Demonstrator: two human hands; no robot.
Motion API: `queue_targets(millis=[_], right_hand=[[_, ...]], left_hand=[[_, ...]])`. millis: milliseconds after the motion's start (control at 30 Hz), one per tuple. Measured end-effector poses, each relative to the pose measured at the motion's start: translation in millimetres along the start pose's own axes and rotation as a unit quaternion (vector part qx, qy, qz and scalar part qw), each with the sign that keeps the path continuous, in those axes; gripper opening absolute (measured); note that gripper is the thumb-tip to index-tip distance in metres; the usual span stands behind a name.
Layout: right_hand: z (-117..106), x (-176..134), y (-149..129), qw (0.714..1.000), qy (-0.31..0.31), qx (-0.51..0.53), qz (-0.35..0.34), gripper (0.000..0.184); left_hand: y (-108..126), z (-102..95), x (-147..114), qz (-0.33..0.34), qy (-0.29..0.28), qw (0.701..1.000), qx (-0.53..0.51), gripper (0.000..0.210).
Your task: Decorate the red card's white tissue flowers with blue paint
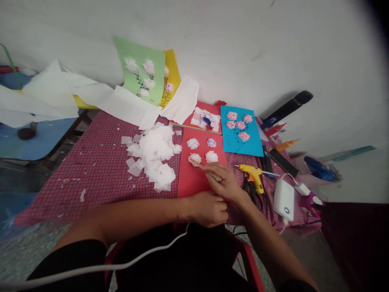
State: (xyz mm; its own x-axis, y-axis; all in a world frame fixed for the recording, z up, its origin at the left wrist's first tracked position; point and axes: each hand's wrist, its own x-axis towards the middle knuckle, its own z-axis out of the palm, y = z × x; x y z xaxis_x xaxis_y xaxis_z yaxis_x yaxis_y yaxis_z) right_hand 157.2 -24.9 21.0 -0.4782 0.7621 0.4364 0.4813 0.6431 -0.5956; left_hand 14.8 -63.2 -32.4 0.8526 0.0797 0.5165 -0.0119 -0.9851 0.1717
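A red paper sheet (194,178) lies on a red checked cloth (100,170) and carries several small tissue flowers. My right hand (223,180) holds a thin wooden stick (203,166) whose tip touches the lower left flower (195,158). A plain white flower (211,156) sits beside it, and two speckled ones (193,143) lie above. My left hand (208,209) rests closed at the sheet's near edge; whether it holds anything cannot be seen.
A pile of white tissue squares (154,156) lies left of the sheet. Right of it are a yellow glue gun (253,174), scissors (251,191) and a white power bank (284,198). Finished flower cards, green (142,69) and blue (240,129), stand by the wall.
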Motion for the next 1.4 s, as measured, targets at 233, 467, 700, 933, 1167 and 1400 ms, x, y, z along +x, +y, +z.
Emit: queue_targets(millis=[233, 467, 700, 933, 1167, 1400], right_hand=[[-4, -6, 6, 0.998, 0.049, -0.026, 0.023, 0.031], [-4, -10, 8, 0.995, 0.074, -0.039, 0.045, 0.027], [-8, -10, -6, 0.995, 0.081, -0.052, 0.029, 0.026], [-47, 51, 32, 0.974, 0.183, -0.066, 0.118, 0.018], [-54, 136, 124, 0.952, 0.195, -0.006, 0.238, 0.023], [-41, 140, 157, 0.957, 0.148, -0.008, 0.250, 0.023]], left_hand=[[1, -2.8, 0, -0.013, -0.013, 1.000, -0.004, 0.026], [1, 0.1, -1, -0.013, 0.000, 1.000, 0.000, 0.027], [1, 2.0, -2, -0.010, -0.001, 1.000, 0.000, 0.026], [1, -3.5, -3, -0.010, -0.008, 1.000, 0.020, 0.025], [1, -4.0, 0, -0.004, -0.026, 0.999, 0.018, 0.020], [0, -4.1, 1, -0.002, -0.020, 1.000, 0.009, 0.022]])
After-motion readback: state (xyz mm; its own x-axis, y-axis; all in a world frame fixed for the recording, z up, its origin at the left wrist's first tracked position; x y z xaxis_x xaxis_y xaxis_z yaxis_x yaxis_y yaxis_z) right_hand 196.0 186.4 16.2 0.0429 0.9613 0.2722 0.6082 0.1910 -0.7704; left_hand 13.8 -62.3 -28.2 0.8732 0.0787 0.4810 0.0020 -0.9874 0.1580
